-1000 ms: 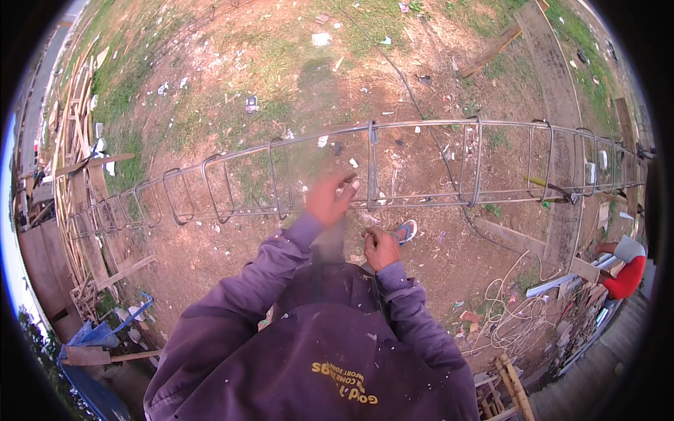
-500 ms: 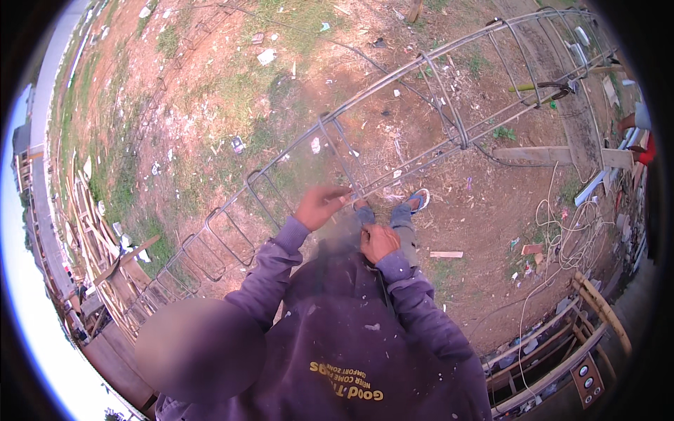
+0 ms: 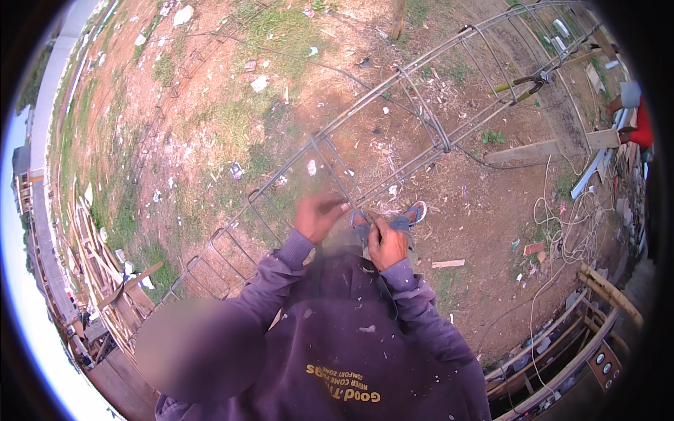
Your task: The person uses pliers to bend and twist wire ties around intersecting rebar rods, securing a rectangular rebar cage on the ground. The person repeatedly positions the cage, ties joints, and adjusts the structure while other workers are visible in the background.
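Left hand (image 3: 319,219) extended by rebar cage (image 3: 401,69), right hand (image 3: 390,247) apparently curled

Two hands (image 3: 318,217) (image 3: 388,244) are near one metal frame (image 3: 446,146). Two sandals (image 3: 419,212) show just beyond them, one person (image 3: 640,125) far right.

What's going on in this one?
A person in a purple hoodie stands at a long steel bar cage. The left hand is at the cage's near edge, by a crosspiece; the right hand is close beside it, fingers curled. Whether either grip holds anything is unclear. A yellow-handled tool is farther along, at the cage's right part.
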Tool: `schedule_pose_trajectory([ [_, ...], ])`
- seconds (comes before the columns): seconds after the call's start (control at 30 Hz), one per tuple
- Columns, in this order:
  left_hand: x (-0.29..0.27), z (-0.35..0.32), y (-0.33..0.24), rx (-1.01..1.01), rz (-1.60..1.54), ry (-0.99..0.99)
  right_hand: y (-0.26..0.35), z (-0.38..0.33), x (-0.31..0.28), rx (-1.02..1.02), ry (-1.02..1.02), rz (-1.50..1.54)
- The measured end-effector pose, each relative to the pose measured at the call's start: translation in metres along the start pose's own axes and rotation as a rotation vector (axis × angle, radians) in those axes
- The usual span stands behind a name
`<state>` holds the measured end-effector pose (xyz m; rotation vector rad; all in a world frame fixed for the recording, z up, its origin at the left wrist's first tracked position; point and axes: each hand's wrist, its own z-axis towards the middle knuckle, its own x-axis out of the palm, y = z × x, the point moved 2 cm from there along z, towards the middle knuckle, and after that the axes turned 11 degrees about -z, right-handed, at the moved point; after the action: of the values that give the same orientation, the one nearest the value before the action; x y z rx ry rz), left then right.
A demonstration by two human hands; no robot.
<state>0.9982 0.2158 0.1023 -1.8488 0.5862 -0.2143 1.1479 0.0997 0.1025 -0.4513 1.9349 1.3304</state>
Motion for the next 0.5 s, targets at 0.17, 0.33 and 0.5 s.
schedule_pose_trajectory([
  [0.17,0.014,-0.023,0.001,0.268,0.142,-0.06,-0.02,-0.019,0.013,0.299,0.283,0.669],
  [0.33,0.012,-0.036,-0.005,0.603,0.318,0.139,-0.022,-0.026,0.015,0.371,0.389,1.027],
  [0.5,0.006,-0.007,0.008,-0.136,-0.218,0.009,-0.015,-0.02,0.008,0.347,0.381,1.005],
])
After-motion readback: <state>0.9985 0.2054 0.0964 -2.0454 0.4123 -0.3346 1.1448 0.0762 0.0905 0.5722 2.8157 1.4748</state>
